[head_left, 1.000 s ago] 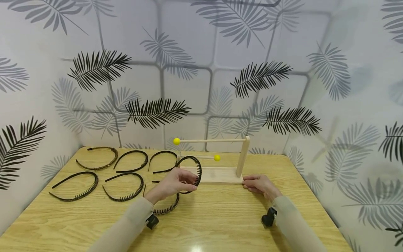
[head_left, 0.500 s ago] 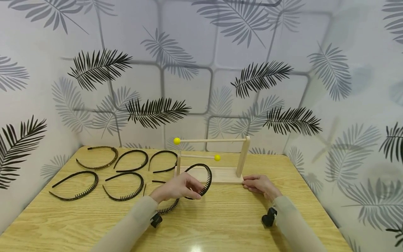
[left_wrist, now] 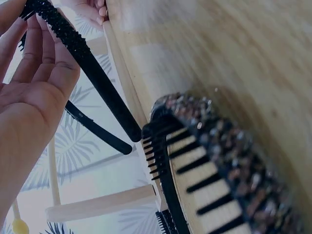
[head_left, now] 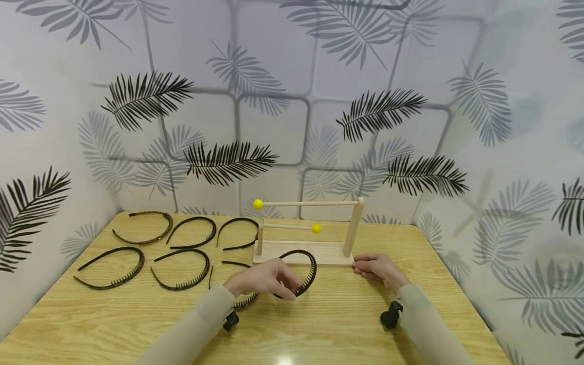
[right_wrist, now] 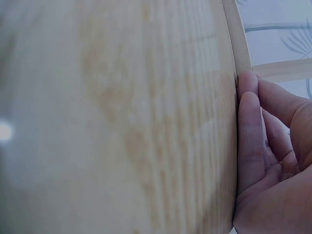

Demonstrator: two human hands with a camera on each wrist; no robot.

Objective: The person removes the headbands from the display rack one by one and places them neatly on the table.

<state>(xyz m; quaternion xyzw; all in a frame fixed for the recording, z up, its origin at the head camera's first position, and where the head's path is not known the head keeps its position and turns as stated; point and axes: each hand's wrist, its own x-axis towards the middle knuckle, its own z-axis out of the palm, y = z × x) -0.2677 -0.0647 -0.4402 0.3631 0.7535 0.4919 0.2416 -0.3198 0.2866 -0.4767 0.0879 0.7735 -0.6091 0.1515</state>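
Note:
My left hand (head_left: 266, 278) pinches a black toothed headband (head_left: 313, 267) and holds it above the table in front of a wooden stand (head_left: 330, 252). In the left wrist view, dark beads cover part of this headband (left_wrist: 73, 46), and its two plain ends point away from the palm. The fingers of my right hand (head_left: 380, 268) grip the front right corner of the stand's base. Two horizontal rods on the stand end in yellow balls, the upper one (head_left: 258, 204) at left, the lower one (head_left: 317, 228) near the middle; both rods are bare.
Several headbands lie in two rows on the left of the table (head_left: 337, 324). One, a glittery toothed headband (left_wrist: 234, 165), lies partly hidden under my left forearm. A patterned wall covering (head_left: 283, 126) stands behind the table.
My left hand has moved right and a little toward me with the headband, away from the stand's left post. The right hand has stayed at the base corner.

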